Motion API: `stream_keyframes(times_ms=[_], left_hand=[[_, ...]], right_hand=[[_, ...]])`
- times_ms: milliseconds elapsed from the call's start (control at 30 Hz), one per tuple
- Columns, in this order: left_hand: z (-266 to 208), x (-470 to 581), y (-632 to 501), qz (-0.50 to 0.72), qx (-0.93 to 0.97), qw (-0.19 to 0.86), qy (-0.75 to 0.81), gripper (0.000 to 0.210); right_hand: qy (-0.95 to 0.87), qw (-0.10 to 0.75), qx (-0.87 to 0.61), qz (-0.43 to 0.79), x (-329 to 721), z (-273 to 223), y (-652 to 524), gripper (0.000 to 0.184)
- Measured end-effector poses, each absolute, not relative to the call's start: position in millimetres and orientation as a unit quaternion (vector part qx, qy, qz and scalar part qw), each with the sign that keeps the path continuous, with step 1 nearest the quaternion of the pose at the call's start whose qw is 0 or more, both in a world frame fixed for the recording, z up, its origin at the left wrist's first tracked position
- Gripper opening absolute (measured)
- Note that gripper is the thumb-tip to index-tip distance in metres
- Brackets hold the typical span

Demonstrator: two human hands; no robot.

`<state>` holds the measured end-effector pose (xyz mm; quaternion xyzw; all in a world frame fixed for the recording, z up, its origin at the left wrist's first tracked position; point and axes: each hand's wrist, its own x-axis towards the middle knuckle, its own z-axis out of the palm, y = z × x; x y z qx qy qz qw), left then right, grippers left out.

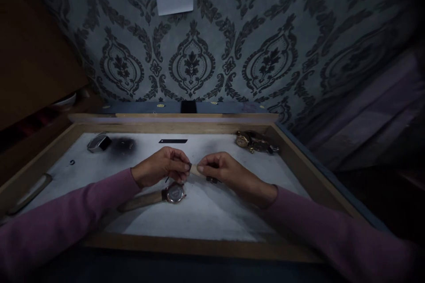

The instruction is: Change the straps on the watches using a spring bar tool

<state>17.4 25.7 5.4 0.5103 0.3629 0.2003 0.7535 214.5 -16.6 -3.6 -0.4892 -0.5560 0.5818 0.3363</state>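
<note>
Between my two hands is a watch strap point(195, 169) with a pale tan underside; what looks like its dark buckle point(211, 180) shows below my right fingers. My left hand point(168, 167) is closed in a pinch at the strap's dark end. From the other side, my right hand point(222, 168) pinches the strap between thumb and fingers. Just below my left hand lies a watch point(175, 193) with a round, rose-gold-coloured case. A tan strap piece point(142, 201) extends from its left side, and no strap shows on its right.
A wooden-rimmed tray point(199, 244) surrounds the white work surface. At its back lie a silver watch point(99, 142), a black blade point(173, 141) and several gold-toned watches point(254, 142). A curved strap-like piece point(31, 194) and a small black bit point(72, 163) are on the left.
</note>
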Motion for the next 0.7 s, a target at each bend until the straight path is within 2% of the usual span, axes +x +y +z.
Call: stream_keyframes(times_ms=[167,233,367,433,467,600,700], left_hand=[[5.5,15.6,25.8,0.206,0.519,0.738,0.379,0.024],[4.8,15.2,26.0,0.202,0.521,0.736,0.381,0.024],[4.4,15.4,25.1,0.198,0.529,0.73,0.384,0.024],[5.3,15.6,24.1,0.198,0.531,0.728,0.386,0.024],[5.8,15.7,23.7,0.199,0.53,0.727,0.388,0.025],[7.6,16.4,20.8,0.194,0.533,0.726,0.389,0.025],[7.0,17.0,17.9,0.192,0.543,0.721,0.387,0.024]], right_hand=[[-0.459,0.403,-0.523,0.595,217.9,-4.9,-15.7,0.01],[-0.437,0.418,-0.525,0.599,220.6,-5.2,-16.4,0.02],[-0.46,0.429,-0.495,0.6,223.7,-3.7,-20.3,0.053],[-0.468,0.438,-0.479,0.6,223.8,-3.5,-20.9,0.061],[-0.465,0.441,-0.475,0.603,223.6,-4.1,-20.5,0.056],[-0.458,0.424,-0.479,0.617,221.9,-9.9,-15.8,0.017],[-0.495,0.406,-0.486,0.594,218.6,-13.9,-13.4,0.013]])
